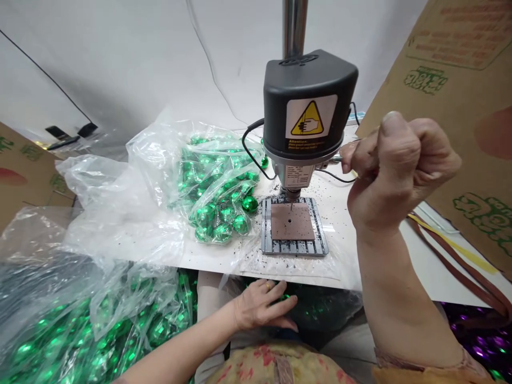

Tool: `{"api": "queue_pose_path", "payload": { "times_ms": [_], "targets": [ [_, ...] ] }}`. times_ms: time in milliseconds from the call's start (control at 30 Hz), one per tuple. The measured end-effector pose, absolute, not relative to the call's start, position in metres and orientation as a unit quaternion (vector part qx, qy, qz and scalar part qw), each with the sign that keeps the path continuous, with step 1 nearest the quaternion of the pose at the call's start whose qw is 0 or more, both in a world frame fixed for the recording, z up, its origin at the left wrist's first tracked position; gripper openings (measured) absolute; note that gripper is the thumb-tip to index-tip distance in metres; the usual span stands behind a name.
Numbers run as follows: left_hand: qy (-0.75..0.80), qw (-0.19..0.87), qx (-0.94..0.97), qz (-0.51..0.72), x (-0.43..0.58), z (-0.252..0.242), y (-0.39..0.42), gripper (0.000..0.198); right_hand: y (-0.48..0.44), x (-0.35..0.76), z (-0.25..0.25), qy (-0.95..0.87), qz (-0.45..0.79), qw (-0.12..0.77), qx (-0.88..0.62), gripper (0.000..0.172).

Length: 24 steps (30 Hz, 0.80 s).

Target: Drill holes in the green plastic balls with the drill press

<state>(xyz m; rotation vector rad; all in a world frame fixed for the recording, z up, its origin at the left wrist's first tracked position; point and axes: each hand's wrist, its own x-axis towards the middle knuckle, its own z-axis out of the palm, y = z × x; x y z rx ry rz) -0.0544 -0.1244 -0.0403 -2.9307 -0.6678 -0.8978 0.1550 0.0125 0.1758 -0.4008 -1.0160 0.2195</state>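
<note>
- Drill (310,80) stands upright in the middle of my view, over the desk (344,218), its bit (292,207) pointing down toward a brown board (298,230) on a slotted metal plate (321,249).
- My right hand (400,173) is curled into a fist on the drill's right side, fingertips at a short metal rod (336,159); I take it to have hold there, though the inside of the grip is hidden from me.
- My left hand (262,306) is palm down by the desk's near edge, fingers loosely spread; I see nothing in its grasp, but cannot tell what is under the palm.
- I judge the step in hand to be readying the drill: the rod is manned, yet only the board and its dark hole (289,220) sit below the bit.
- As I read it, the next move calls for the left hand to steady a green ball (250,204) beneath the bit, fingers well clear.
- More green balls (222,232) lie under clear plastic, left of the plate.
- I can read "Attention:" on the drill's warning label (311,125), beneath a yellow triangle showing a hand; the smaller lines are too blurred.
- Fine print on the silver label (296,176) below defeats me.
- Green stylised lettering marks the cardboard box (432,144) at right; I cannot make out a brand.
</note>
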Motion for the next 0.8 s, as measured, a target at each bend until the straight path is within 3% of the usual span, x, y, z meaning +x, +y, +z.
{"api": "queue_pose_path", "payload": {
  "times_ms": [100, 233, 367, 467, 567, 667, 800],
  "targets": [
    [-0.333, -0.037, -0.878, -0.343, -0.058, -0.015, -0.085, 0.028, 0.014, 0.156, 0.174, -0.494, 0.097, 0.844, -0.185, 0.040],
    [-0.519, -0.017, -0.793, -0.318, -0.067, 0.020, -0.007, 0.040, 0.014, 0.155, 0.175, -0.483, 0.100, 0.848, -0.194, 0.041],
    [-0.576, -0.046, -0.791, -0.199, -0.076, 0.038, 0.044, 0.045, 0.013, 0.154, 0.175, -0.486, 0.096, 0.848, -0.188, 0.041],
    [-0.554, -0.093, -0.796, -0.227, -0.076, 0.043, 0.049, 0.038, 0.013, 0.155, 0.174, -0.493, 0.098, 0.847, -0.174, 0.040],
    [-0.517, -0.217, -0.743, -0.367, -0.068, 0.046, 0.038, 0.026, 0.013, 0.155, 0.173, -0.490, 0.109, 0.844, -0.187, 0.042],
    [-0.475, -0.429, -0.591, -0.491, -0.056, 0.046, 0.025, 0.035, 0.013, 0.156, 0.172, -0.490, 0.114, 0.843, -0.191, 0.043],
    [-0.434, -0.574, -0.453, -0.527, -0.041, 0.041, 0.013, 0.045, 0.013, 0.155, 0.172, -0.491, 0.106, 0.844, -0.190, 0.042]
  ]
}}
